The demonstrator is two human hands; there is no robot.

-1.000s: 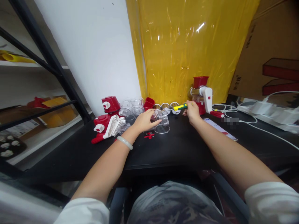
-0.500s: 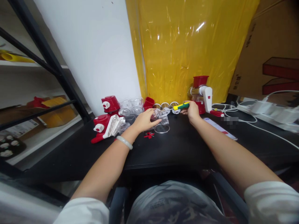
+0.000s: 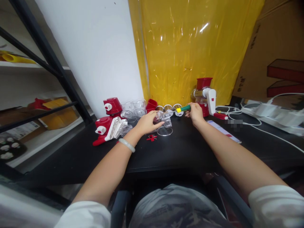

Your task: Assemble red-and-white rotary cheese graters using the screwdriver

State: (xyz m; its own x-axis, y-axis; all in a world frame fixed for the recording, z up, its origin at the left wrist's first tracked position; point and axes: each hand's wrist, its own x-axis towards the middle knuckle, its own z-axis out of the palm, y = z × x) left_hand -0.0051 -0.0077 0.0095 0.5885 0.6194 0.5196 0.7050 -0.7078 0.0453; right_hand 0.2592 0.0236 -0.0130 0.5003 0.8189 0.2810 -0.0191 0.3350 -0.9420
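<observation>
My left hand (image 3: 149,122) is closed around a clear plastic housing (image 3: 166,122), whose round open rim faces down toward the table's front. In my right hand (image 3: 195,114) is a screwdriver (image 3: 184,108) with a green and yellow handle, held nearly level. Its thin shaft points left to the upper part of the housing; whether the tip touches anything is too small to tell. Small red parts and screws (image 3: 151,137) lie on the black table just below my left hand. Behind the housing stand several drum graters (image 3: 168,109) with white rims.
Red and white grater bases (image 3: 104,126) and clear housings (image 3: 133,109) stand at the left, beside a red hopper (image 3: 151,105). An assembled rotary grater (image 3: 204,96) stands behind my right hand. A phone (image 3: 224,131), white cables and a power strip (image 3: 273,115) lie to the right.
The screwdriver's handle has turned about its own axis, showing more green than yellow now. My left hand and the clear housing stay in place.
</observation>
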